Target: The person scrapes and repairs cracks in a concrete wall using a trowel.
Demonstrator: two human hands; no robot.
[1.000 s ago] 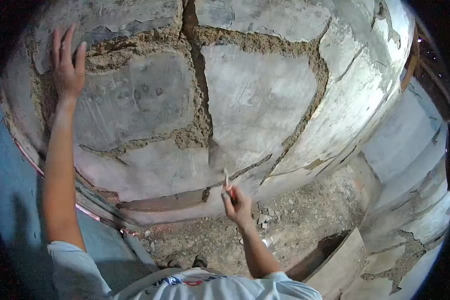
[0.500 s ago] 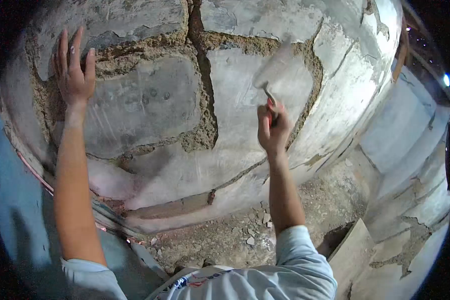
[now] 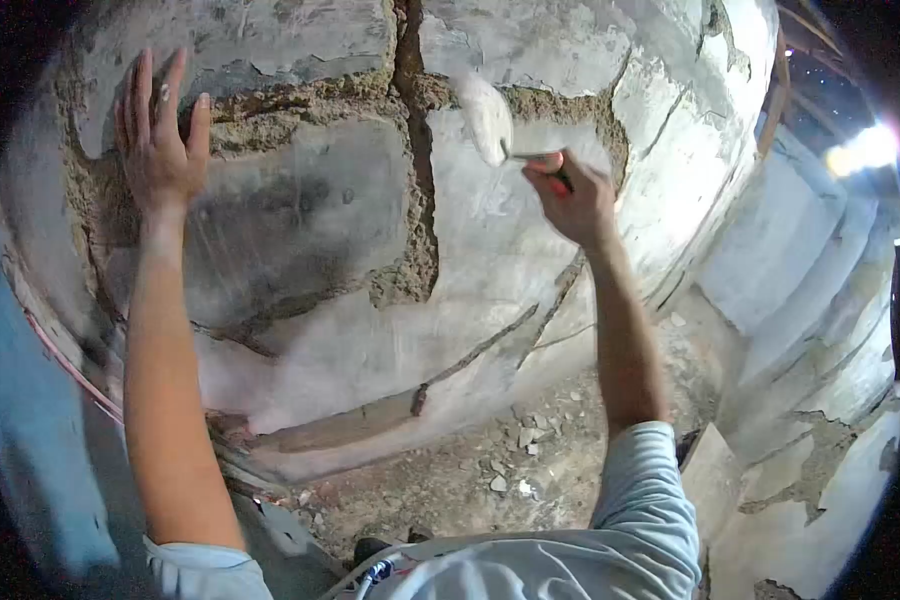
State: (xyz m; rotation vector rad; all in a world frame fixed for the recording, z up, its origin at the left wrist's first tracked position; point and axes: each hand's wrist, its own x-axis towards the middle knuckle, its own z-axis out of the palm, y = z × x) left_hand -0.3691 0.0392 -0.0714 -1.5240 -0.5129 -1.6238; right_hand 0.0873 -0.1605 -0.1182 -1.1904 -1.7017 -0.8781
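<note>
My left hand (image 3: 163, 150) lies against the grey plastered wall (image 3: 290, 210), fingers stretched upward and spread, beside a rough brown channel (image 3: 300, 100) where the plaster is broken away. In my right hand (image 3: 577, 200) is a trowel (image 3: 488, 120), gripped by its red and black handle. Its pale blade points up and to the left, close to the wall face, overlapping the horizontal channel just right of a deep vertical crack (image 3: 417, 170). The fingers of this hand wrap round the handle.
Broken plaster chips (image 3: 530, 435) litter the dirt floor below the wall. A flat board (image 3: 710, 480) leans at the lower right, near another cracked wall (image 3: 820, 480). Blue-painted surface (image 3: 30, 400) borders the left side. A bright lamp (image 3: 865, 150) shines at the upper right.
The trowel has moved left and up, its blade swinging from up-right to up-left. My right arm reaches in more from the right. My left hand stays on the wall; the view has shifted slightly.
</note>
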